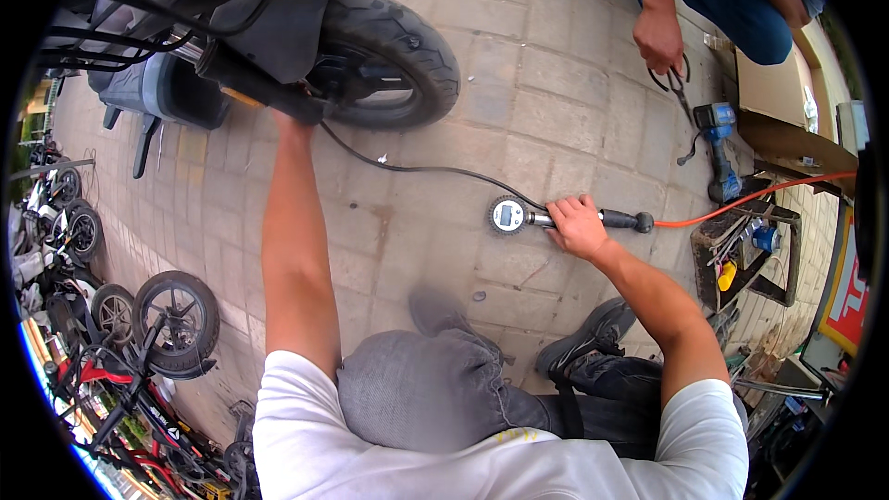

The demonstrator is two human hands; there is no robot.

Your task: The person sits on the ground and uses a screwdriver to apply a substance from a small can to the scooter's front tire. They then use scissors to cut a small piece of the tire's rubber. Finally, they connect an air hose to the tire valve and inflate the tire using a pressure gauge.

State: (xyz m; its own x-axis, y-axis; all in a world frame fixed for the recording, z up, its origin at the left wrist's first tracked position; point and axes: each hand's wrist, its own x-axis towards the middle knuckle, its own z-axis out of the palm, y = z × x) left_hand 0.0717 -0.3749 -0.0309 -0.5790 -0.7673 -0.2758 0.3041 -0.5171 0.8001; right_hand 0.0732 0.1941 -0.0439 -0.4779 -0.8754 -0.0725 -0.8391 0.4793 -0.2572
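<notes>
My right hand (pixel 576 226) is wrapped round the handle of a tyre inflator with a round digital gauge (pixel 507 215). A black hose (pixel 433 168) runs from it to the front wheel of a scooter, and an orange air line (pixel 713 215) leaves its other end. My left arm reaches out to the scooter's tyre (pixel 407 56). Only a little of my left hand (pixel 294 118) shows beside the dark fork (pixel 255 83); its fingers are hidden behind the fork and wheel. The hose's wheel end is hidden there too.
At the far right another person's hand (pixel 659 39) holds a plier-like tool (pixel 681 88) with dark handles. Near it are a blue cordless power tool (pixel 720 148), a cardboard box (pixel 778 93) and a tool tray (pixel 745 264). Motorbikes and a loose wheel (pixel 176 322) stand at left.
</notes>
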